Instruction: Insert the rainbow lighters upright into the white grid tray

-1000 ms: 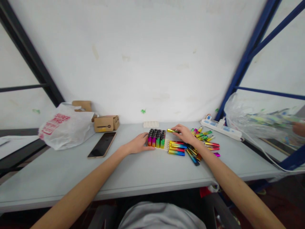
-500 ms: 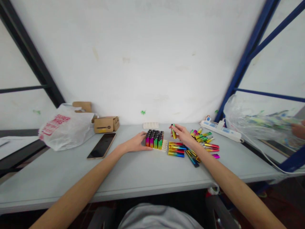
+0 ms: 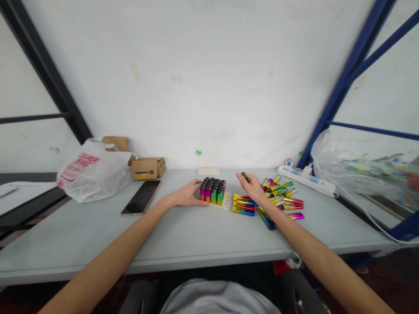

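Note:
A white tray (image 3: 225, 200) in the table's middle holds several upright rainbow-coloured lighters (image 3: 212, 190) with black tops. My left hand (image 3: 187, 194) rests against the tray's left side, fingers curled along the lighters. My right hand (image 3: 251, 186) is raised just right of the tray and pinches one lighter (image 3: 244, 175) upright at its fingertips. Below that hand a neat row of lighters (image 3: 244, 205) lies flat, and a loose pile of lighters (image 3: 281, 194) spreads out to the right.
A phone (image 3: 141, 197) lies left of the tray, with a small cardboard box (image 3: 147, 168) and a white plastic bag (image 3: 93, 172) behind it. An empty white tray (image 3: 208, 170) sits by the wall. A power strip (image 3: 306, 178) and a clear bag (image 3: 360, 168) are at the right.
My right hand picked one lighter off the table and lifted it, turning it upright. The left hand stayed against the tray.

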A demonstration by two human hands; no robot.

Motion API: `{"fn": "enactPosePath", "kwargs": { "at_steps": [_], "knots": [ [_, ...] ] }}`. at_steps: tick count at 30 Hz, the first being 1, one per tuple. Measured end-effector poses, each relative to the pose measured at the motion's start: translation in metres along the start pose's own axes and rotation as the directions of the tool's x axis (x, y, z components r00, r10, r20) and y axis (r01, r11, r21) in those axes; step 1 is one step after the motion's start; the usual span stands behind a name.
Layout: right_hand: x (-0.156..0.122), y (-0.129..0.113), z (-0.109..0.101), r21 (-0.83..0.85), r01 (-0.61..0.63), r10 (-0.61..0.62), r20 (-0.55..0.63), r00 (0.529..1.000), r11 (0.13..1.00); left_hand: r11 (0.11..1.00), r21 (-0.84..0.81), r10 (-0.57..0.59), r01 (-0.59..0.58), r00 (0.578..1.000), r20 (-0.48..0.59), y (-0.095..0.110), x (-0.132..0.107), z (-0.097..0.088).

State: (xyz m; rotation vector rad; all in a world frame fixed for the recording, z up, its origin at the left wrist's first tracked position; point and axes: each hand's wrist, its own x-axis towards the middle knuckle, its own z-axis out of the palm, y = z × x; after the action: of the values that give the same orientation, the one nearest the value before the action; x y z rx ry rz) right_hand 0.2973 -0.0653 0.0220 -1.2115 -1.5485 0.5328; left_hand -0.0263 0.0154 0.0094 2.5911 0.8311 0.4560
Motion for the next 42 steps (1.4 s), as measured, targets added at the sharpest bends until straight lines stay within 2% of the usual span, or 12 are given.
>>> {"fn": "enactPosePath", "kwargs": {
  "at_steps": [7, 10, 15, 19, 24, 28, 30, 35, 38, 42],
  "knots": [
    [-0.003, -0.004, 0.002, -0.034, -0.042, 0.040, -0.066, 0.997, 0.999, 1.000, -0.020, 0.001, -0.001, 1.000, 0.009, 0.003, 0.000, -0.003],
    [-0.002, -0.004, 0.002, -0.063, -0.023, 0.020, -0.050, 0.999, 0.998, 1.000, -0.012, -0.018, 0.018, 1.000, 0.015, 0.003, 0.000, -0.003],
    [-0.003, -0.006, 0.002, -0.167, 0.033, -0.030, 0.023, 0.999, 0.985, 1.000, -0.023, -0.009, 0.009, 1.000, 0.000, 0.000, 0.001, -0.002],
    [-0.003, -0.006, 0.003, -0.198, 0.094, -0.066, 0.143, 0.987, 0.976, 1.000, -0.027, 0.001, -0.001, 1.000, 0.000, 0.000, 0.001, -0.002],
    [-0.002, 0.000, 0.007, -0.279, 0.257, -0.215, 0.171, 0.961, 0.925, 0.999, -0.031, -0.010, 0.010, 1.000, 0.003, 0.002, 0.000, -0.003],
    [-0.003, 0.005, 0.007, -0.336, 0.219, -0.152, 0.214, 0.965, 0.916, 0.999, -0.041, -0.002, 0.001, 1.000, -0.001, 0.003, 0.001, -0.002],
    [-0.003, 0.007, 0.007, -0.344, 0.235, -0.158, 0.237, 0.959, 0.909, 0.999, -0.038, -0.011, 0.011, 1.000, 0.000, 0.001, 0.001, -0.001],
    [0.002, 0.009, 0.004, -0.346, 0.315, -0.177, 0.375, 0.910, 0.884, 0.999, -0.041, -0.005, 0.004, 1.000, -0.009, -0.003, 0.001, 0.000],
    [0.004, 0.009, 0.002, -0.365, 0.364, -0.212, 0.394, 0.894, 0.857, 0.999, -0.043, 0.000, 0.000, 1.000, -0.012, -0.001, 0.000, -0.001],
    [0.005, 0.008, 0.003, -0.423, 0.323, -0.138, 0.412, 0.901, 0.847, 0.999, -0.022, -0.037, 0.037, 0.999, 0.011, 0.003, -0.001, -0.003]
  ]
}}
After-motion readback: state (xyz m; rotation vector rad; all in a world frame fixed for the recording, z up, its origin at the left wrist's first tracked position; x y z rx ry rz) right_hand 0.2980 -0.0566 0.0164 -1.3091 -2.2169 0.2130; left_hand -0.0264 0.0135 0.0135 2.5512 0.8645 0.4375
